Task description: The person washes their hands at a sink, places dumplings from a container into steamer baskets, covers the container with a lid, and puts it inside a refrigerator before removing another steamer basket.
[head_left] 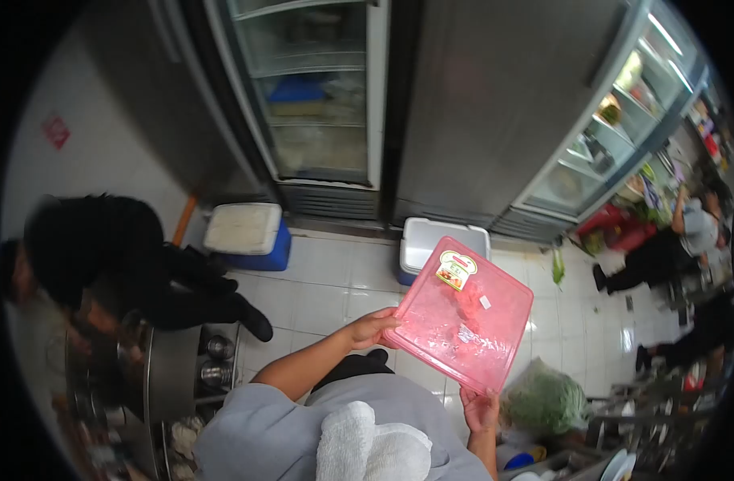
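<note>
A square pink see-through plastic container (431, 321) is held out in front of my body, tilted. On its flat top face are a printed label and small white stickers; reddish contents show faintly through the plastic. My left hand (373, 329) grips its left corner, fingers closed on the rim. Its near right corner rests in the fingers of my right hand (481, 410). My fingertips are partly hidden beneath the container.
A cooler box with a white lid (243, 228) and an opened white-and-blue cooler (419, 240) stand by glass-door fridges (319, 120). A person in black (102, 248) bends at the left. Other people (695, 224) work at the right. A bag of greens (546, 397) lies near my right hand.
</note>
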A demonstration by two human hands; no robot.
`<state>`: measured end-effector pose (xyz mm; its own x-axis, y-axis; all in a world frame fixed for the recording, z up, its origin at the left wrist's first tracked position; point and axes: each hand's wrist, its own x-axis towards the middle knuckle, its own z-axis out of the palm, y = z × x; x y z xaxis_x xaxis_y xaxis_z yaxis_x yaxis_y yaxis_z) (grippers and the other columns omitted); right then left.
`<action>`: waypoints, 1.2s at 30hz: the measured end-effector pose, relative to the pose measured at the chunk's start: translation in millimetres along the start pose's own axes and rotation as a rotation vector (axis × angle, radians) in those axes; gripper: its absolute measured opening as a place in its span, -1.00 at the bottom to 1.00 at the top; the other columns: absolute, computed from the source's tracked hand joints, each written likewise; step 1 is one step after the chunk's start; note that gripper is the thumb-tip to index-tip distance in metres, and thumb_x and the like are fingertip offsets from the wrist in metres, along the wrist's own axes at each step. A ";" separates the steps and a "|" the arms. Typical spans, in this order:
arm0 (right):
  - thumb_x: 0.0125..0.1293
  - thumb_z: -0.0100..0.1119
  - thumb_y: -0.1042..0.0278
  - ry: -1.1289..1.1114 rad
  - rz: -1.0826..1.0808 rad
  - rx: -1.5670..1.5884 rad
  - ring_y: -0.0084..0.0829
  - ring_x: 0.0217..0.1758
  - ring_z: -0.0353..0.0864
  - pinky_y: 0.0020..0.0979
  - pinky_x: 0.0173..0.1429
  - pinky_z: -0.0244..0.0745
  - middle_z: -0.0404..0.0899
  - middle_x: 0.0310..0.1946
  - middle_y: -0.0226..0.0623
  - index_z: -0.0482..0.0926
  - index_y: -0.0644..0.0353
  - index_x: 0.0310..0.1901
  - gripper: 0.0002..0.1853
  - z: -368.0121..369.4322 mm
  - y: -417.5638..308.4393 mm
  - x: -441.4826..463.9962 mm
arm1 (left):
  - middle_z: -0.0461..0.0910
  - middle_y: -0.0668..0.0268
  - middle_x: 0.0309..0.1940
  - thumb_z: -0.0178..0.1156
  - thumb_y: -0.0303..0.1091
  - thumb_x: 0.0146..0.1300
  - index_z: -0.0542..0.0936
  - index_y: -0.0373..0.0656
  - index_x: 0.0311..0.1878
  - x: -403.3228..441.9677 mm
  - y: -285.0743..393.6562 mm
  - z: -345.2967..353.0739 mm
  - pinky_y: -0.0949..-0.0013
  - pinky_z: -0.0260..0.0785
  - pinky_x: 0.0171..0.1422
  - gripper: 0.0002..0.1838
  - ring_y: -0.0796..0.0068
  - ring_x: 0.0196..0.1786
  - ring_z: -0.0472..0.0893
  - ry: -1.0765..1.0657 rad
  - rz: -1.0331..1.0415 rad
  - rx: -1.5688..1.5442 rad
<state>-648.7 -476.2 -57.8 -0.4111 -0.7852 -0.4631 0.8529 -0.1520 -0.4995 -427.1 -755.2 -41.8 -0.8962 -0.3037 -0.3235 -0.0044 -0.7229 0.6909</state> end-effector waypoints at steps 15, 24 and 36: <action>0.13 0.17 0.38 0.118 0.111 0.064 -0.13 0.08 0.51 -0.15 0.18 0.40 0.51 -0.02 -0.12 0.26 0.08 0.09 -0.52 -8.9 65.9 35.6 | 0.34 0.23 0.19 0.05 -0.02 0.28 0.30 -0.18 0.22 -68.3 41.3 -128.5 -0.02 0.24 0.17 -0.44 0.11 0.15 0.46 0.739 0.234 0.214; 0.13 0.17 0.39 0.295 -0.063 0.159 -0.12 0.08 0.49 -0.08 0.23 0.36 0.49 -0.06 -0.14 0.27 0.02 -0.03 -0.61 39.4 137.5 31.7 | 0.50 0.22 -0.05 0.05 -0.10 0.24 0.44 -0.14 0.11 -238.7 283.2 -193.7 0.19 0.30 0.12 -0.56 0.28 0.07 0.46 0.996 0.354 0.555; 0.16 0.13 0.26 0.169 -0.039 0.080 -0.15 0.10 0.47 -0.13 0.20 0.35 0.47 0.04 -0.24 0.31 0.00 0.11 -0.55 120.8 213.4 48.4 | 0.38 0.31 0.24 -0.16 -0.32 0.30 0.32 -0.11 0.30 -368.1 639.7 -410.7 0.31 0.36 0.20 -0.52 0.42 0.21 0.42 0.737 1.126 1.110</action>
<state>-447.7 -619.2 -98.4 -0.4868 -0.6671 -0.5639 0.8553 -0.2329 -0.4628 82.2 -1360.8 253.6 -0.3040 -0.7387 0.6016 -0.1325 0.6582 0.7411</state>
